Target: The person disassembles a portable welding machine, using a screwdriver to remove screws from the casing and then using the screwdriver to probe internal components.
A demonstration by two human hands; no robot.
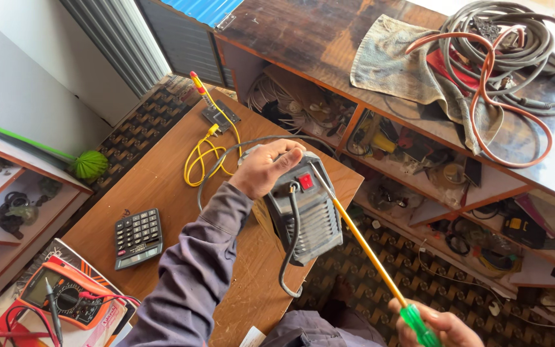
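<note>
Counts: one grey machine [303,209], one screwdriver [367,250], one calculator [137,237], one meter [65,297].
Left hand [266,168]: clasped over the machine's top, at the table's [162,186] far right edge.
Right hand [435,324]: closed on the screwdriver's green handle (partly cut off below), tip by the red switch [306,181].
Hidden: machine's front.
Room: bare wood around the calculator.
</note>
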